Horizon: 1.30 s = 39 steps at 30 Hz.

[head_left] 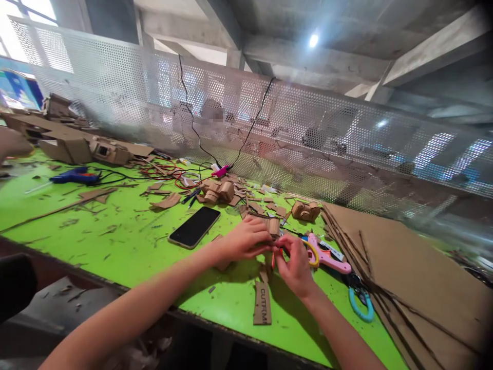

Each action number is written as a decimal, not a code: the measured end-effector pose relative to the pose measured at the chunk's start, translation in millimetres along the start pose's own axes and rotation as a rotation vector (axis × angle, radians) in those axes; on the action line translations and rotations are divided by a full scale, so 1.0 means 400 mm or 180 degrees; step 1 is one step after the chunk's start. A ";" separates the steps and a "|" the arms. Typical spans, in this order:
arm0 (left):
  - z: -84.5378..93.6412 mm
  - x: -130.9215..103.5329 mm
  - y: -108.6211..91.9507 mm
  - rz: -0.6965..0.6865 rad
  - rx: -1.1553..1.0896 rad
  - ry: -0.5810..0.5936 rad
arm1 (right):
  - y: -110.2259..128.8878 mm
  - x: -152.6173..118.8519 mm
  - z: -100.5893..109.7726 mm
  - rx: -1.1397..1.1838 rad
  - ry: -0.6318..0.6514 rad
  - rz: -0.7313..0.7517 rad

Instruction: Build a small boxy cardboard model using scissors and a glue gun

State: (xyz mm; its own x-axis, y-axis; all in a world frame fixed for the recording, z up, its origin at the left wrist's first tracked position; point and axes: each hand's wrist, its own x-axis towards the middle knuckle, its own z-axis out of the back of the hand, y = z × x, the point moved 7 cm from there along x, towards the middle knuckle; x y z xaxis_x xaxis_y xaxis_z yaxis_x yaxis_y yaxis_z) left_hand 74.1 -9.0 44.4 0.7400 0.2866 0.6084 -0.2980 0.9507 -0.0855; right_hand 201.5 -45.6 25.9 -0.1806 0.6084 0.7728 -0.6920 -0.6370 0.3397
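Observation:
My left hand (250, 239) has its fingers closed at a small cardboard piece (273, 226) with a rounded, rolled part, which it partly hides. Against those fingertips, my right hand (296, 264) is pinched with thumb and forefinger; whatever lies in that pinch is too small to make out. Just right of my right hand are scissors with a yellow handle (315, 253) and a pink glue gun (327, 253). A cardboard strip with printed letters (262, 304) lies below my hands. To the left rests a black phone (195, 226).
Small cardboard models (219, 190) and scraps litter the green table (142, 262). A blue glue gun (75, 175) lies left, with cables behind. Cutters with turquoise handles (361, 303) and a large cardboard sheet (416, 267) lie right. A perforated metal screen (308, 128) stands behind. Another person's arm (13, 144) shows far left.

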 end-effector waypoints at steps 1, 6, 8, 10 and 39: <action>-0.006 -0.001 -0.007 -0.0059 -0.0030 0.0076 | 0.022 0.003 0.005 -0.0225 -0.0003 0.0315; -0.005 -0.006 -0.007 0.0044 -0.0640 -0.0067 | 0.084 0.016 0.024 -0.0835 -0.0071 0.1150; -0.002 -0.008 -0.003 0.0148 -0.0908 -0.0225 | 0.085 0.018 0.029 -0.0917 -0.0094 0.1188; -0.002 -0.009 0.000 0.0229 -0.1159 -0.0355 | 0.078 0.020 0.039 -0.0872 -0.0173 0.1133; -0.022 -0.010 -0.005 0.0092 -0.0904 0.0035 | 0.063 0.019 0.017 -0.0961 0.0583 0.1176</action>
State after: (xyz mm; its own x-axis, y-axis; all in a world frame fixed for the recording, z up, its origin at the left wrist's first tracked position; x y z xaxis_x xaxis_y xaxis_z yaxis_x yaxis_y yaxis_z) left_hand 76.7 -11.0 35.2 0.7406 0.3138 0.5941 -0.1393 0.9367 -0.3211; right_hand 187.4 -60.2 43.7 -0.5522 0.4587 0.6962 -0.7250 -0.6764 -0.1294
